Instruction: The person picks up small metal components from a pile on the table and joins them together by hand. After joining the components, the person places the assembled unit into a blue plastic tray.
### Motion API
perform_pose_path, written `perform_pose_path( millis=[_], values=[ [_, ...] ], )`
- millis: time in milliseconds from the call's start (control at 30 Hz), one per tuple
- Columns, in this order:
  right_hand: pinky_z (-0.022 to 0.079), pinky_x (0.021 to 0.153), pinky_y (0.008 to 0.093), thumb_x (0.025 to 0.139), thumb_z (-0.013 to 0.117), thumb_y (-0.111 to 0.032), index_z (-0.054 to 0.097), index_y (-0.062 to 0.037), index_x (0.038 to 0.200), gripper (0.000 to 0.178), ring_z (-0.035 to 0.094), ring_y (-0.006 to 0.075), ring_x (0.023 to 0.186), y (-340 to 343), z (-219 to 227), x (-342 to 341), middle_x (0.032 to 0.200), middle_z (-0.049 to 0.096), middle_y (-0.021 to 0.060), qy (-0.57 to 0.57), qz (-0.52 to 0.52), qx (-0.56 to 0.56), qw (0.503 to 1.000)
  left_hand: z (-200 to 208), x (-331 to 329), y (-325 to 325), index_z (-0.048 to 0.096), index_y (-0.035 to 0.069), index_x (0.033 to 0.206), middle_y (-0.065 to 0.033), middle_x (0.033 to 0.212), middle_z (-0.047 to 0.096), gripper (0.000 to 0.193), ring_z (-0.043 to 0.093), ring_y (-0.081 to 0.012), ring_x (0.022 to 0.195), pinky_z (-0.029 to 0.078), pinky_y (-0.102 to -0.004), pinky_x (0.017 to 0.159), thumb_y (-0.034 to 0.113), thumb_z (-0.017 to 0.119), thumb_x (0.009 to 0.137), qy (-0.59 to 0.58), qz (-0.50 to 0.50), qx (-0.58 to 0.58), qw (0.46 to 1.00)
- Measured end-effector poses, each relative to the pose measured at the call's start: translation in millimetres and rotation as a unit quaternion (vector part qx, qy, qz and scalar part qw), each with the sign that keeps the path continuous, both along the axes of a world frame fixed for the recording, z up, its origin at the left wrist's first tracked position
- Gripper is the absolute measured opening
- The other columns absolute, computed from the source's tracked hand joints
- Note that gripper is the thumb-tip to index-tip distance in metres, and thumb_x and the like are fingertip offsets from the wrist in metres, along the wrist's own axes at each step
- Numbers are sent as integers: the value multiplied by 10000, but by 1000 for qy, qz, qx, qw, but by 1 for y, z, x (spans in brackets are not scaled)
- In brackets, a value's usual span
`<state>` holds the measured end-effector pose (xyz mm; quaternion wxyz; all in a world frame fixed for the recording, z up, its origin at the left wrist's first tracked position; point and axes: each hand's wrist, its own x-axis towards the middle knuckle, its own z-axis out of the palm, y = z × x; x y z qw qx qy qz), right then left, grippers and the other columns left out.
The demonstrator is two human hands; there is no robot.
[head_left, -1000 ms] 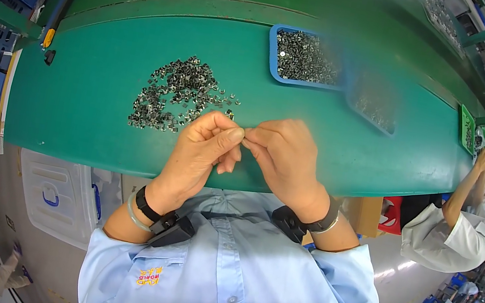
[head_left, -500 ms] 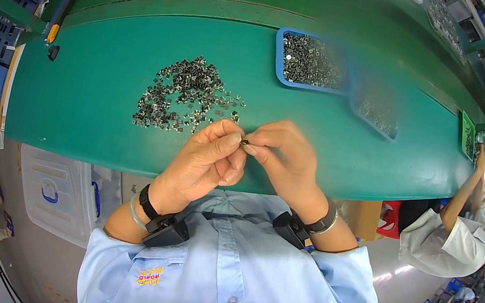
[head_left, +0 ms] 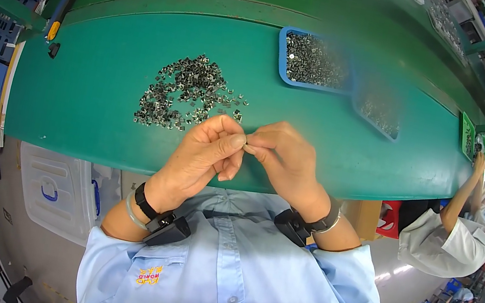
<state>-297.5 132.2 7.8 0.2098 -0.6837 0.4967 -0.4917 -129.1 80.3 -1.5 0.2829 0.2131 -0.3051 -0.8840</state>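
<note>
Left hand [head_left: 207, 152] and right hand [head_left: 283, 159] meeting fingertip to fingertip at the near edge of the green table [head_left: 86, 117], both pinching together on one tiny metal part [head_left: 248, 148], pile of small metal parts [head_left: 188, 93] lying just far-left of them, blue tray [head_left: 284, 71] of parts sitting farther right.

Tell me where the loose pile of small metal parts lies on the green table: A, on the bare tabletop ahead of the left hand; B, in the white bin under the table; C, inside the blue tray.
A: the pile of small metal parts sits on the green table, just beyond the left hand, apart from the blue tray.
</note>
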Motion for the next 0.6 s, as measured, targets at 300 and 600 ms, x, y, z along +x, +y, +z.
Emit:
perform_pose_path(
  millis=[300, 600],
  values=[
    [476, 648, 298, 754, 709, -28, 617, -62, 843, 133, 590, 189, 745, -5, -6, -3, 827, 626, 48, -34, 18, -2, 999, 6, 1, 0, 529, 61, 926, -44, 677, 572, 149, 507, -93, 522, 381, -219, 444, 207, 547, 946, -10, -5, 7, 1000],
    [487, 697, 301, 763, 698, -21, 617, -31, 887, 148, 606, 213, 793, -20, 6, -30, 856, 627, 81, 72, -67, -32, 995, 10, -1, -6, 542, 47, 985, -46, 683, 571, 161, 498, -97, 522, 372, -224, 450, 204, 514, 960, -69, 35, 3, 997]
  ],
)
